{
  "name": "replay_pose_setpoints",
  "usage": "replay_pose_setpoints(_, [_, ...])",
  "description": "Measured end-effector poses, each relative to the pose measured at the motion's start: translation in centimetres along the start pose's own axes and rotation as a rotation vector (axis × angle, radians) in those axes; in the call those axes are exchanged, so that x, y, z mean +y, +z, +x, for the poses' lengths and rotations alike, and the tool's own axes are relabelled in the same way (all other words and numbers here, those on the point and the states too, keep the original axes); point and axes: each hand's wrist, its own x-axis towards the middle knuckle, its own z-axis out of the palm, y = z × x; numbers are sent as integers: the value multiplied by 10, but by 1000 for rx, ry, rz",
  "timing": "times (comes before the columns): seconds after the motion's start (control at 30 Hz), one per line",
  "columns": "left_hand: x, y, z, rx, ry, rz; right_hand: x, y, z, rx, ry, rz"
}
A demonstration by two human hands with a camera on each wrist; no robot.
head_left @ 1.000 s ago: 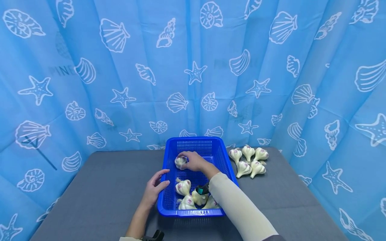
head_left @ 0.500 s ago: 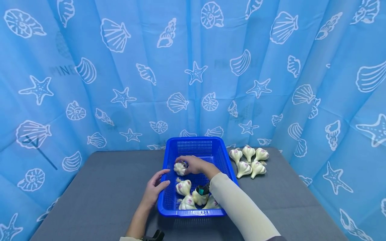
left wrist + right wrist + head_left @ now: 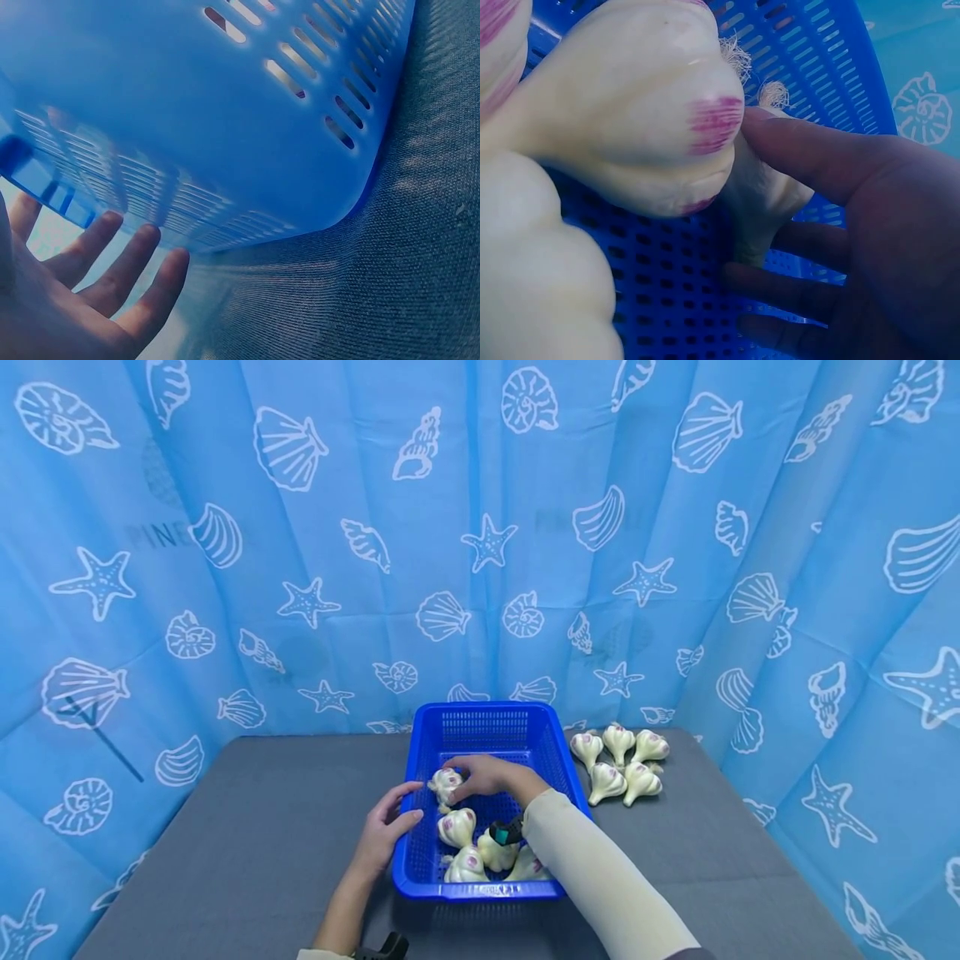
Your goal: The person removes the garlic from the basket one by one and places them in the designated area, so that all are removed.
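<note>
Inside the blue plastic basket [image 3: 480, 892], my right hand [image 3: 486, 777] pinches a garlic bulb [image 3: 444, 785] near the left wall. In the right wrist view, thumb and fingers flank this garlic bulb [image 3: 769, 184], partly hidden behind a nearer bulb [image 3: 652, 112]. Several more garlic bulbs [image 3: 457, 827] lie in the near half of the basket, some partly covered by my right wrist. My left hand [image 3: 382, 831] rests at the basket's left rim with relaxed fingers. Its fingertips [image 3: 176, 262] reach up along the outside in the left wrist view.
To the right of the basket, several garlic bulbs [image 3: 606, 782] sit in two rows on the grey tablecloth [image 3: 300, 827]. A blue curtain [image 3: 480, 568] with white shell prints hangs behind the table and along its sides.
My right hand has brought the garlic bulb slightly nearer and to the left along the basket's left side, turning it on the way. My left hand stays at the rim.
</note>
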Motion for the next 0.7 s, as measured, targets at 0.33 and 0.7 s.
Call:
replay_pose_setpoints(0.33, [0,0,-1,5,-27,5,3,-3,-3,16,24,12])
replay_pose_setpoints(0.7, [-1,-1,-1,12,6,15,9,-19,-11,114,-14,7])
